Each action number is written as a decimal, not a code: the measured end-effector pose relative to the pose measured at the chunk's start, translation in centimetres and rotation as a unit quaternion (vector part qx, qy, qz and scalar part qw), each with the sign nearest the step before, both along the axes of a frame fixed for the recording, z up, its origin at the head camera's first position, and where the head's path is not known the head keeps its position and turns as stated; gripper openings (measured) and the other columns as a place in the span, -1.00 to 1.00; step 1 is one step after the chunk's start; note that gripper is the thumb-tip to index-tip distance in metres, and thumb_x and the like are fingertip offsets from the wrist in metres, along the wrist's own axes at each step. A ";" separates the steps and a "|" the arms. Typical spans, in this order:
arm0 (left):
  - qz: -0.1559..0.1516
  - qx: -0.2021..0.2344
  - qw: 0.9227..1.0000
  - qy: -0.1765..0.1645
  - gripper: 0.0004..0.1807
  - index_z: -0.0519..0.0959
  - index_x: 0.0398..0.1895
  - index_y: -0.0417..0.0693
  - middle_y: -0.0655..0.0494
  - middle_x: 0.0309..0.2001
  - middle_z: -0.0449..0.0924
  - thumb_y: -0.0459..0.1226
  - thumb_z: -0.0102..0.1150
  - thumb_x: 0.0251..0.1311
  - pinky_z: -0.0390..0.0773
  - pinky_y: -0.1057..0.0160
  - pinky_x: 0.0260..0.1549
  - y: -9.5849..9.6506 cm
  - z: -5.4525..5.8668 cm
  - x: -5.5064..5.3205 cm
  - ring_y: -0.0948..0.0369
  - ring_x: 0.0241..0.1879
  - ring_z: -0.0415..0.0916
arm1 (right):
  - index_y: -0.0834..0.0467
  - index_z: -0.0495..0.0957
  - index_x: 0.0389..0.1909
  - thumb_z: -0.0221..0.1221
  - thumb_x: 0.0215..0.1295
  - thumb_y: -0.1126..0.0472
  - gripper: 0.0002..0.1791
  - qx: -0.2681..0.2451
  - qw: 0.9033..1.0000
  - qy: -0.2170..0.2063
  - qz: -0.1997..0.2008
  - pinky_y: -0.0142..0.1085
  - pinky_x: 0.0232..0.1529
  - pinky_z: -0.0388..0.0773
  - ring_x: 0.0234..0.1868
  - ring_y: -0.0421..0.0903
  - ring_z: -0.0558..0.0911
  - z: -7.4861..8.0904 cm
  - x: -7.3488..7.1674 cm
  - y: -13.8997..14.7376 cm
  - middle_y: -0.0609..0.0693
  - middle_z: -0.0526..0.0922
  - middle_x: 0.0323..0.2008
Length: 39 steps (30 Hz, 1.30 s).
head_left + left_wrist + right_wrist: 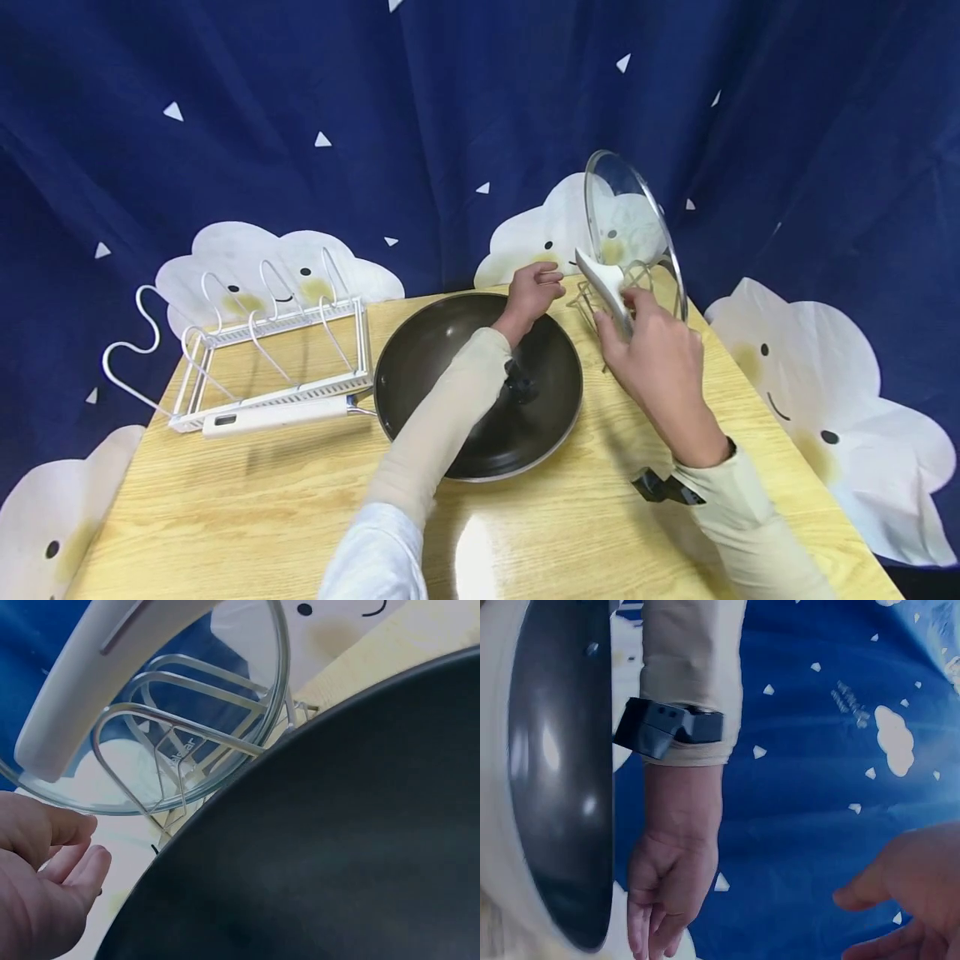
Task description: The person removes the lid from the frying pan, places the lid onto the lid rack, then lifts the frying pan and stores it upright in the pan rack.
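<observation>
A round glass lid (643, 187) with a white-and-grey handle (592, 271) stands tilted at a wire rack (161, 716); in the left wrist view wire loops show on both sides of its glass. My right hand (660, 362) is at the handle's lower end, thumb and fingers on either side of it. The right wrist view shows a gap between that thumb (874, 885) and the fingers, and no lid. Above the far rim of a dark wok (420, 358), my left hand (531, 293) holds nothing, its fingers loosely bent near the lid.
A white wire rack (273, 392) with several curved loops stands at the left of the wooden table (300, 508). In front of it lies the wok's white handle (281, 415), pointing left. Behind the table hangs a blue curtain (450, 100) with white clouds.
</observation>
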State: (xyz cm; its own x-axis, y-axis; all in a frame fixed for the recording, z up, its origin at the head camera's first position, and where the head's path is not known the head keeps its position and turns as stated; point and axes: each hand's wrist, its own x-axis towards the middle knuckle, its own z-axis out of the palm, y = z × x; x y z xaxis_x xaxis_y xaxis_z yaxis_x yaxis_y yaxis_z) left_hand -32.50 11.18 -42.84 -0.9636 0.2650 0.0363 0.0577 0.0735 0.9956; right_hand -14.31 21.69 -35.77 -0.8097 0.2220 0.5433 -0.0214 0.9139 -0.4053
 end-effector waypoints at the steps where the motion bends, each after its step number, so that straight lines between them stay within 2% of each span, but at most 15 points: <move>1: -0.002 -0.001 1.000 -0.001 -0.54 0.56 0.24 -0.31 -0.27 0.11 0.65 -0.55 0.22 0.25 0.64 0.20 0.03 -0.5 0.1 0.2 -0.06 0.13 0.64 | 0.28 0.59 0.08 0.29 0.31 -0.01 -0.51 -0.001 1.000 0.004 0.013 0.27 -0.34 0.44 -0.30 0.38 0.68 0.1 0.1 -0.1 0.29 0.74 -0.22; 5: -0.019 -0.002 1.000 0.006 -0.55 0.53 0.24 -0.35 -0.30 0.12 0.64 -0.54 0.22 0.26 0.63 0.20 0.06 -2.8 0.6 1.1 -0.08 0.15 0.63 | 0.28 0.61 0.06 0.33 0.28 0.00 -0.51 -0.012 0.998 0.000 0.068 0.22 -0.27 0.46 -0.27 0.25 0.73 0.3 0.3 -0.6 0.22 0.76 -0.12; 9: -0.036 0.004 0.999 0.023 -0.57 0.53 0.22 -0.39 -0.33 0.12 0.63 -0.53 0.22 0.27 0.62 0.22 0.07 -5.2 1.3 2.0 -0.11 0.17 0.60 | 0.22 0.60 0.11 0.33 0.31 -0.03 -0.50 -0.043 0.991 -0.042 0.122 0.12 -0.17 0.54 -0.26 0.13 0.78 0.2 0.2 -0.9 0.17 0.75 -0.02; 14: -0.059 -0.002 0.997 0.045 -0.57 0.50 0.25 -0.36 -0.29 0.15 0.62 -0.47 0.23 0.32 0.61 0.24 0.08 -8.3 2.3 3.6 -0.07 0.17 0.61 | 0.18 0.54 0.24 0.32 0.34 -0.08 -0.42 -0.090 0.976 -0.097 0.174 0.08 -0.09 0.66 -0.12 0.20 0.77 -0.2 0.0 -0.9 0.22 0.70 0.08; 20: -0.078 -0.021 0.994 0.079 -0.54 0.49 0.28 -0.31 -0.24 0.17 0.62 -0.44 0.27 0.32 0.58 0.23 0.14 -12.3 2.9 6.1 -0.05 0.16 0.62 | 0.16 0.46 0.34 0.29 0.34 -0.16 -0.32 -0.093 0.968 -0.132 0.192 0.11 0.02 0.62 0.01 0.25 0.72 -1.0 -0.2 -0.7 0.20 0.59 0.25; 23: -0.073 -0.059 0.989 0.114 -0.53 0.49 0.28 -0.27 -0.19 0.17 0.63 -0.41 0.29 0.32 0.56 0.16 0.17 -14.4 3.0 7.0 -0.07 0.18 0.60 | 0.15 0.45 0.36 0.29 0.34 -0.17 -0.30 -0.086 0.966 -0.136 0.201 0.12 0.04 0.60 0.02 0.27 0.71 -1.5 -0.4 -0.6 0.18 0.55 0.31; 27: -0.052 -0.123 0.979 0.152 -0.54 0.52 0.28 -0.19 -0.14 0.17 0.65 -0.31 0.31 0.33 0.54 0.04 0.19 -17.1 3.0 7.9 -0.04 0.18 0.60 | 0.15 0.42 0.38 0.28 0.35 -0.16 -0.29 -0.083 0.964 -0.138 0.210 0.11 0.06 0.60 0.03 0.29 0.70 -2.3 -0.6 -0.4 0.21 0.49 0.36; 34: -0.030 -0.195 0.967 0.164 -0.49 0.51 0.33 -0.10 -0.06 0.24 0.60 -0.12 0.28 0.38 0.54 0.06 0.20 -21.5 2.5 9.3 0.02 0.24 0.55 | 0.14 0.40 0.41 0.26 0.36 -0.20 -0.26 -0.058 0.966 -0.134 0.212 0.14 0.05 0.56 0.06 0.25 0.68 -3.8 -1.1 0.0 0.18 0.41 0.44; 36: -0.021 -0.234 0.956 0.175 -0.46 0.50 0.34 -0.08 -0.05 0.28 0.57 -0.09 0.27 0.38 0.52 0.01 0.22 -22.8 2.3 9.9 -0.01 0.25 0.53 | 0.13 0.39 0.42 0.25 0.36 -0.21 -0.25 -0.057 0.965 -0.132 0.218 0.15 0.07 0.55 0.10 0.24 0.66 -4.2 -1.3 0.0 0.16 0.38 0.46; 39: -0.008 -0.298 0.934 0.199 -0.44 0.49 0.36 -0.09 -0.06 0.31 0.54 -0.06 0.26 0.37 0.49 -0.06 0.23 -24.5 1.9 10.9 -0.05 0.26 0.51 | 0.15 0.38 0.42 0.26 0.37 -0.17 -0.26 -0.067 0.961 -0.127 0.235 0.16 0.15 0.51 0.23 0.24 0.57 -4.8 -1.6 0.1 0.17 0.34 0.48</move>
State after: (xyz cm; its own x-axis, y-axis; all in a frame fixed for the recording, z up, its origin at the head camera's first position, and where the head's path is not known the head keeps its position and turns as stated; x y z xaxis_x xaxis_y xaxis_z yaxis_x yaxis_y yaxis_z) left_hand -21.63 -13.32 -40.95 -0.9009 0.3671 0.2317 0.4202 0.6034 0.6778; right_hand -15.86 21.76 -40.60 -0.9403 -0.1465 0.3072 -0.3041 0.7671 -0.5649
